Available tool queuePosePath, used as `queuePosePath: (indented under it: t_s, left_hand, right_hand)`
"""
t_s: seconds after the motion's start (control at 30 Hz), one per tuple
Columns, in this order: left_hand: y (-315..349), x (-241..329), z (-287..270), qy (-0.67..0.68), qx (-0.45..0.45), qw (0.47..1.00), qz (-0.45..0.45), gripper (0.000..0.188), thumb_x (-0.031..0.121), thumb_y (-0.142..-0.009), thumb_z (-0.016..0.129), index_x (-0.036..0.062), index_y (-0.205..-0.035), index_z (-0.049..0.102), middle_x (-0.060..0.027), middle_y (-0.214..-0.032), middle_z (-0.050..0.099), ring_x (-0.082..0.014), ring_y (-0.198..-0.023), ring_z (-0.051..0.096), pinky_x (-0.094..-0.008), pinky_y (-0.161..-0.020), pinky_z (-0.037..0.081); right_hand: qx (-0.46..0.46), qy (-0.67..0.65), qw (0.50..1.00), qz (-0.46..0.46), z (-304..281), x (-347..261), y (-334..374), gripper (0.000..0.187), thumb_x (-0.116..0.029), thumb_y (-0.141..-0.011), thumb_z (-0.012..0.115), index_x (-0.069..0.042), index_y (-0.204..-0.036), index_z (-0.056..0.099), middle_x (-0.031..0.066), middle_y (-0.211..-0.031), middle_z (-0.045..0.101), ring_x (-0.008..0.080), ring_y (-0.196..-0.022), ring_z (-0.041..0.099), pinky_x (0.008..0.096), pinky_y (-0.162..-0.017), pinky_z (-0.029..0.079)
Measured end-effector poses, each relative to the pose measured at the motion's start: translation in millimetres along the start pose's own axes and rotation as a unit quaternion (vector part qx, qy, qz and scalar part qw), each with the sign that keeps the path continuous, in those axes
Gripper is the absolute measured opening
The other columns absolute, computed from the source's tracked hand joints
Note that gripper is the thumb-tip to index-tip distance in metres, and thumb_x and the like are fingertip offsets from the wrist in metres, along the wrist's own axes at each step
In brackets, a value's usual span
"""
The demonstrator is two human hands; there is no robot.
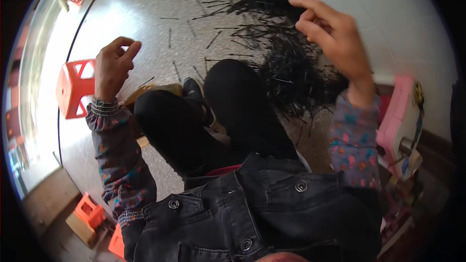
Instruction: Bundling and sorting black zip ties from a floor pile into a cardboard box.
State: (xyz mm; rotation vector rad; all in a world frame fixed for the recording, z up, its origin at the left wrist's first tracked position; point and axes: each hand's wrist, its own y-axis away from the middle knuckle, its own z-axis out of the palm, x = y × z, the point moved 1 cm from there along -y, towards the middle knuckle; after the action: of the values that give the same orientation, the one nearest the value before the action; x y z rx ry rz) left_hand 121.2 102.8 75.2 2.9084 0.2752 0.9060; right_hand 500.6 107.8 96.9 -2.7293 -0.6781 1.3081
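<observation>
My left hand (pixel 114 65) is raised above the floor left of my knees. Its fingers are curled in toward the thumb, and whether something small is between them is hidden. At the upper right, my right hand (pixel 335 36) hovers over the edge of a large black heap (pixel 296 73) of thin, stick-like pieces. Its index finger points out and the thumb stands apart, with nothing visible in between. Loose thin black pieces (pixel 218 2) lie scattered on the speckled floor (pixel 145 17) left of the heap.
My black-trousered knees (pixel 233 87) are between the hands. An orange plastic stool (pixel 75 87) stands at the left, with another orange item (pixel 89 209) lower down. A pink and white machine-like object (pixel 400 116) stands at the right. A pale wall (pixel 383 14) rises behind the heap.
</observation>
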Motion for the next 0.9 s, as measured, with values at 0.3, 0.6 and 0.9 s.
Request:
queuePosePath:
  t_s: [0.3, 0.6, 0.9]
  left_hand:
    - [-51.9, 75.1, 105.4, 0.027, -0.127, 0.985, 0.115, 0.023, 0.026, -0.081, 0.064, 0.0043, -0.087, 0.065, -0.0044, -0.052, 0.055, -0.0098, -0.045, 0.05, -0.0268, -0.044, 0.038]
    - [-51.2, 75.7, 116.0, 0.003, -0.161, 0.98, 0.117, 0.018, 0.019, -0.082, 0.064, 0.0023, -0.089, 0.063, -0.0024, -0.055, 0.055, -0.0051, -0.049, 0.049, -0.0232, -0.045, 0.038]
    - [-36.5, 97.2, 109.5, 0.051, -0.15, 0.975, 0.153, 0.019, 0.018, -0.074, 0.069, 0.0049, -0.085, 0.062, -0.0074, -0.056, 0.055, -0.019, -0.048, 0.055, -0.0302, -0.048, 0.041]
  right_hand:
    - [-0.097, -0.067, 0.84, 0.53, 124.6, 269.6, 158.3, 0.022, -0.025, -0.08, 0.06, -0.004, -0.084, 0.064, 0.0027, -0.061, 0.058, 0.0115, -0.047, 0.053, 0.028, -0.042, 0.045]
    - [0.023, 0.039, 0.76, 0.649, 183.8, 320.3, 136.2, 0.063, -0.046, -0.074, 0.069, 0.002, -0.11, 0.048, 0.0172, -0.107, 0.055, 0.0343, -0.085, 0.06, 0.0431, -0.053, 0.053]
    - [0.118, 0.109, 0.667, 0.728, 218.4, 356.0, 89.9, 0.083, -0.055, -0.067, 0.07, 0.002, -0.122, 0.042, 0.0217, -0.124, 0.043, 0.0424, -0.104, 0.051, 0.0524, -0.084, 0.045]
